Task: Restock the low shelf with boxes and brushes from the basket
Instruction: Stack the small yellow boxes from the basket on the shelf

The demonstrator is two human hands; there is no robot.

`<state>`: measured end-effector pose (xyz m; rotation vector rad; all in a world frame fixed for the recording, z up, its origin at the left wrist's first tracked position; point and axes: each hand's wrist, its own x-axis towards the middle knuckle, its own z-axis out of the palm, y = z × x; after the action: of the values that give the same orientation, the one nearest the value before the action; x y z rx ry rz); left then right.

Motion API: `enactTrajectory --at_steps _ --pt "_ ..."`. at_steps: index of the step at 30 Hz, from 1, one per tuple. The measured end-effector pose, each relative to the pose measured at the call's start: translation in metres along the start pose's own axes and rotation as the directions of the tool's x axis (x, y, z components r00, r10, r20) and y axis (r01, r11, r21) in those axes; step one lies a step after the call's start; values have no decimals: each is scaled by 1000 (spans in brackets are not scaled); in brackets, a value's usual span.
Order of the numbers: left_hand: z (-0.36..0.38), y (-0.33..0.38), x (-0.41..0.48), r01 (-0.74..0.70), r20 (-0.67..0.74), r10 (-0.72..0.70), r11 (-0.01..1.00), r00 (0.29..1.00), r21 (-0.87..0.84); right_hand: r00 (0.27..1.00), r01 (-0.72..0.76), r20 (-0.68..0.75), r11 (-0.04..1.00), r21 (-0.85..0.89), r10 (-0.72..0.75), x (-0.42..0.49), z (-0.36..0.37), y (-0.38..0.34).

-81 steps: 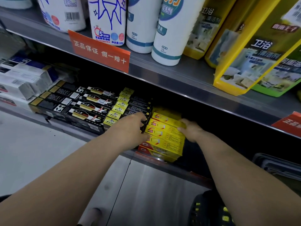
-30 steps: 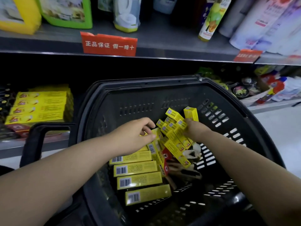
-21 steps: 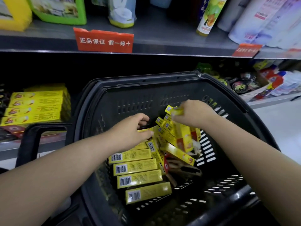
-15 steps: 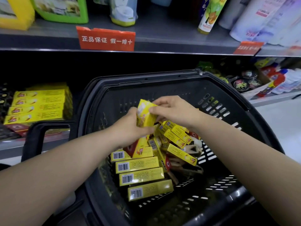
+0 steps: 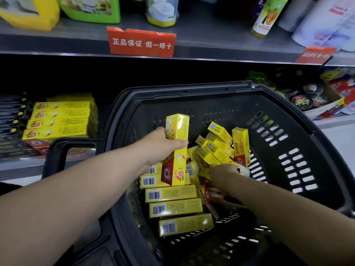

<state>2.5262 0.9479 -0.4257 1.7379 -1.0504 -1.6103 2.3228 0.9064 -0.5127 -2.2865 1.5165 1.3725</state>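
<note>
One yellow box [image 5: 177, 127] is in my left hand [image 5: 160, 144], fingers wrapped round its middle. It's upright and lifted above the centre of the basket [image 5: 192, 91]. My right hand [image 5: 223, 172] is down inside the basket, fingertips buried in the loose pile [image 5: 217, 148] toward its right wall; can't tell if it grips anything. A flat row of boxes [image 5: 172, 208] lies on the basket floor, nearer me. The shelf stack [image 5: 59, 120] sits left of the basket, past its handle [image 5: 63, 148]. Step, I judge: gathering a handful. I'd draw the next box out lengthwise, not drag it through the pile. Then lay it flush against the held one, labels matching, and lift clear of the basket wall before swinging left.
</note>
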Motion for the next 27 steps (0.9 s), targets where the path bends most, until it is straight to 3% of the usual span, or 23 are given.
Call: enactTrajectory --at_steps 2,4,5,7,8,9,10,13,17,21,23,25,27 --pt "-1 -1 1 2 -13 -2 1000 1000 -23 1000 20 -13 998 64 -20 -9 -25 6" --pt "-2 -1 2 11 -29 -12 999 1000 -34 994 83 -90 947 310 -58 -27 -57 19" --pt "-2 0 1 15 -30 -16 999 999 -42 991 109 -126 860 498 -53 -37 -72 26" --pt "-2 2 0 16 -16 -17 997 1000 -76 982 189 -178 504 843 -70 -57 -93 34" --pt "-1 4 -1 13 0 -13 995 1000 -97 972 234 -217 324 917 -87 -66 -99 35" --pt "0 4 -2 11 20 -9 993 1000 -114 960 277 -263 209 938 -93 -72 -103 35" --pt "1 5 -3 12 41 -6 992 999 -127 945 325 -315 163 932 -82 -75 -105 35" --pt "2 6 -6 21 74 -10 988 997 -154 903 427 -428 168 888 -34 -77 -104 29" --pt "0 6 -6 40 44 -33 985 998 -168 904 423 -412 99 901 -114 -69 -98 40" --pt "2 6 -4 40 36 -36 993 999 -115 963 241 -255 142 960 87 -35 -70 57" --pt "3 5 -4 43 34 -41 997 999 -64 992 114 -120 155 981 35 -24 -57 54" --pt "2 4 -1 52 11 -51 998 999 -35 996 70 -80 246 967 31 -14 -49 50" --pt "0 3 1 52 -24 -53 998 998 -23 986 98 -147 443 891 75 -7 -46 47"
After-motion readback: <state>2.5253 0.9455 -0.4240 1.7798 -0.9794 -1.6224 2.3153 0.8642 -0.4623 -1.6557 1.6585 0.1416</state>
